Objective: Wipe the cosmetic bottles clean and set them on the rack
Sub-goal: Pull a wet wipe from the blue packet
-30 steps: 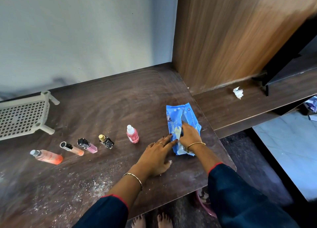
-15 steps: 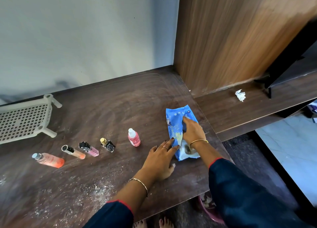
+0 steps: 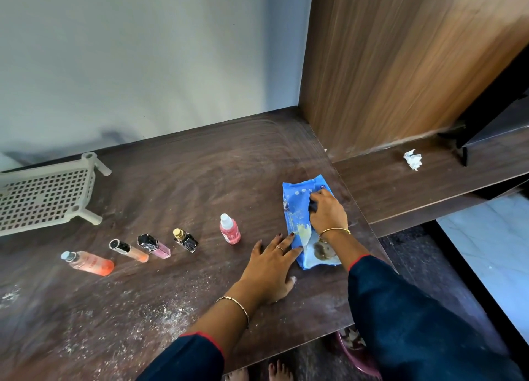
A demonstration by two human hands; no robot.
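The dusty tabletop [image 3: 177,180] carries everything. At its far left the rack [image 3: 43,197] lies tipped on its side. A blue pack [image 3: 294,206] lies near the right edge. The left hand [image 3: 269,271] is flat and spread, fingertips on the pack's near left edge. The right hand [image 3: 326,214] rests on the pack, fingers bent down; whether they pinch I cannot tell. Left of the hands runs a row: orange bottle [image 3: 91,263] lying, orange tube [image 3: 128,250], pink tube [image 3: 154,246], dark bottle [image 3: 186,239], pink bottle [image 3: 230,233] upright. A tissue [image 3: 413,159] lies far right.
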